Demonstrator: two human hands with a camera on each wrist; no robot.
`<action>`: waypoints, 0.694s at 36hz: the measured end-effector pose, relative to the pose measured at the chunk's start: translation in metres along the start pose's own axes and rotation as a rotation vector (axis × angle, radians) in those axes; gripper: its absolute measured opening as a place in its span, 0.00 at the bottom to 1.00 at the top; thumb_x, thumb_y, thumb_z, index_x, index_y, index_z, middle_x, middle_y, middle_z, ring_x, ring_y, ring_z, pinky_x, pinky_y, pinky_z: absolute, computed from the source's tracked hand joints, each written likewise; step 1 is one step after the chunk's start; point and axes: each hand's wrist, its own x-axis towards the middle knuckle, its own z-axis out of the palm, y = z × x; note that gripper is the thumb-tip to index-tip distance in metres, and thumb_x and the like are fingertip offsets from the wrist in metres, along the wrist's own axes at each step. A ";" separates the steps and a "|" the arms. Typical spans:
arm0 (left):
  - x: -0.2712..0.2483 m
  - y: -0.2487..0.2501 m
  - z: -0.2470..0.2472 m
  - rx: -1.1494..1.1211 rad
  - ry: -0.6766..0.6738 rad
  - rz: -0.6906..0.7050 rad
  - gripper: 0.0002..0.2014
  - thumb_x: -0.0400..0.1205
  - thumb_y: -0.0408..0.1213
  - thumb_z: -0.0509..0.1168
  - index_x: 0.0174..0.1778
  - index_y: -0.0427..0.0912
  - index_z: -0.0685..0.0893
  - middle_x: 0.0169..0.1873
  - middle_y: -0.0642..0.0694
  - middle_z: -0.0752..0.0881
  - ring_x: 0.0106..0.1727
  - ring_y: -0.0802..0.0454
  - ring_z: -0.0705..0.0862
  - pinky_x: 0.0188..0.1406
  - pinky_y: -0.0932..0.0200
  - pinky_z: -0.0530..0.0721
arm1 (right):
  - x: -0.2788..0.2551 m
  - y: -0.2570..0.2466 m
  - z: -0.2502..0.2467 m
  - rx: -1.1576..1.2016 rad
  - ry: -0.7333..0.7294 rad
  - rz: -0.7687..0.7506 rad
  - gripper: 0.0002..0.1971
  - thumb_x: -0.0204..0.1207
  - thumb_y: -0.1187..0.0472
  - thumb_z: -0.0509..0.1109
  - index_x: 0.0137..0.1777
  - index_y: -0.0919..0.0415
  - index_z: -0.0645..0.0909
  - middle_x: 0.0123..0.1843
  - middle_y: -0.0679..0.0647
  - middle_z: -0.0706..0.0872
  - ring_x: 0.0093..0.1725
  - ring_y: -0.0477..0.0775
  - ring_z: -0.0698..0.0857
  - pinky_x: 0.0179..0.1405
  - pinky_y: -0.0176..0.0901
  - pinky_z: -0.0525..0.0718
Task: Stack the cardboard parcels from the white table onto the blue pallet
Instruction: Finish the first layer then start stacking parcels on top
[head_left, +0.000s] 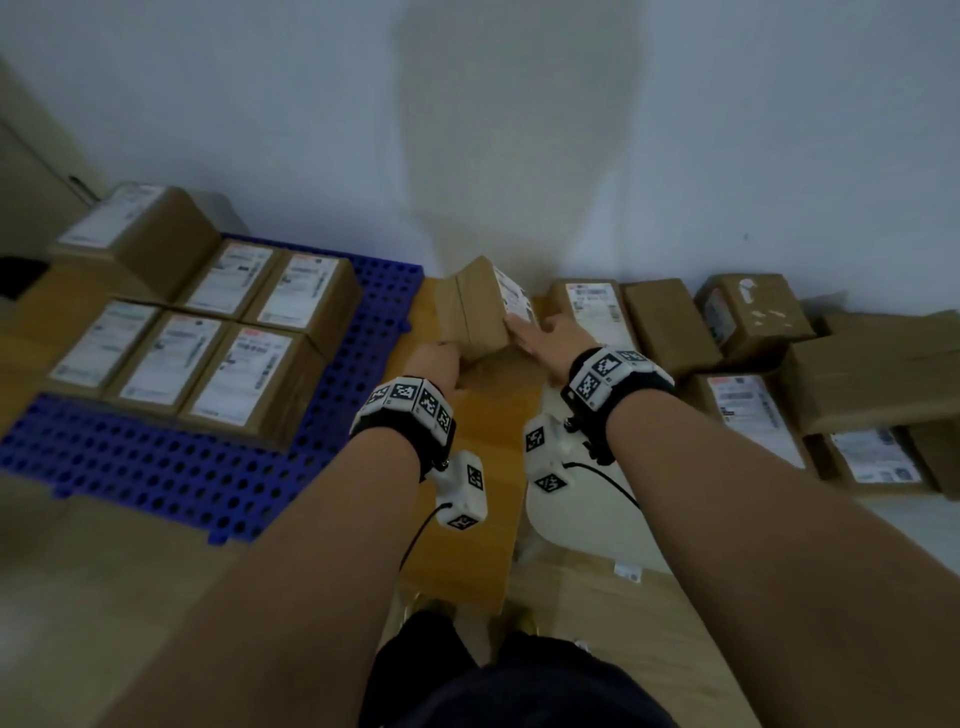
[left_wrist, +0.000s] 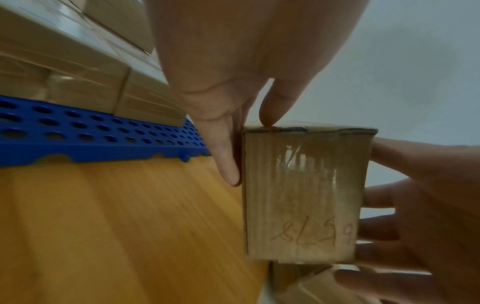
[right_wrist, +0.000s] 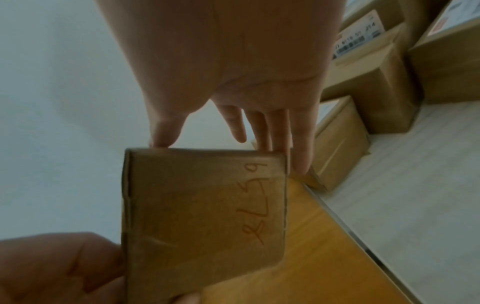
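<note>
A brown cardboard parcel (head_left: 480, 306) with a white label is held tilted in the air, over the wooden floor between the pallet and the table. My left hand (head_left: 441, 353) grips its near lower end, and my right hand (head_left: 524, 327) grips its label side. In the left wrist view the parcel (left_wrist: 303, 195) shows handwritten digits, with my left fingers (left_wrist: 226, 156) along its side. The right wrist view shows the same parcel (right_wrist: 205, 216) spanned by thumb and fingers. The blue pallet (head_left: 156, 467) at left carries several labelled parcels (head_left: 244, 374).
More parcels (head_left: 670, 322) stand and lie on the white table (head_left: 571, 519) at the right, some piled up. One parcel (head_left: 140, 228) sits higher at the pallet's back left. A pale wall runs close behind. The pallet's front and right strips are bare.
</note>
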 end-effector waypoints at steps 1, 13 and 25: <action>-0.003 -0.005 0.005 0.007 -0.036 -0.017 0.13 0.88 0.31 0.54 0.64 0.32 0.78 0.63 0.33 0.81 0.64 0.39 0.80 0.61 0.51 0.77 | -0.001 0.002 0.006 -0.011 -0.014 0.007 0.43 0.73 0.30 0.63 0.77 0.63 0.67 0.69 0.59 0.79 0.56 0.59 0.81 0.58 0.52 0.83; -0.024 -0.047 0.072 -0.677 -0.243 -0.304 0.18 0.85 0.26 0.57 0.71 0.30 0.76 0.53 0.37 0.83 0.49 0.47 0.82 0.57 0.51 0.84 | -0.008 0.035 0.055 -0.300 -0.190 0.033 0.30 0.73 0.45 0.75 0.70 0.61 0.75 0.67 0.56 0.82 0.57 0.55 0.83 0.46 0.42 0.81; -0.037 -0.040 0.065 -0.742 -0.076 -0.297 0.18 0.86 0.46 0.59 0.60 0.35 0.82 0.55 0.38 0.86 0.53 0.40 0.86 0.57 0.43 0.86 | -0.014 0.029 0.070 -0.256 -0.200 0.063 0.21 0.81 0.48 0.66 0.67 0.61 0.78 0.63 0.58 0.86 0.57 0.57 0.85 0.51 0.45 0.83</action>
